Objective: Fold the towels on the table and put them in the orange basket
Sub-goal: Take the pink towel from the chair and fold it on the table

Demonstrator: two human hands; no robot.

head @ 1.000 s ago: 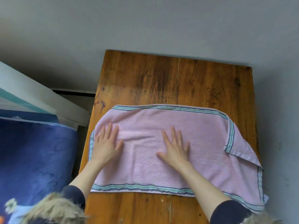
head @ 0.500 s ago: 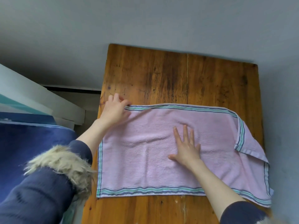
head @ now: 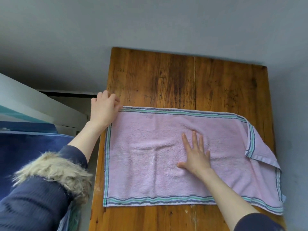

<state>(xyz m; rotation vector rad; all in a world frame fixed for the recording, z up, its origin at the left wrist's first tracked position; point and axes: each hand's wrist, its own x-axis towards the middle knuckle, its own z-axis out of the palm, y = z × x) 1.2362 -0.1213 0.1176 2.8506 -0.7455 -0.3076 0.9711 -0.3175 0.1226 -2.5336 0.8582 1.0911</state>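
Observation:
A pink towel [head: 150, 152] with green and blue striped borders lies spread across the wooden table [head: 183, 80]. Its right end is folded back on itself and hangs a little over the table's right edge. My left hand [head: 104, 110] is at the towel's far left corner, fingers curled round the corner. My right hand [head: 195, 154] lies flat on the middle of the towel, fingers straight and spread, pressing it down. The orange basket is not in view.
The table stands against a grey wall on its far and right sides. To its left are a white frame [head: 33, 104] and a blue fabric surface [head: 30, 152]. The far half of the table is bare wood.
My left hand left the towel's near left part and went up to its far left corner, where it now grips the cloth. My right hand stayed flat on the middle.

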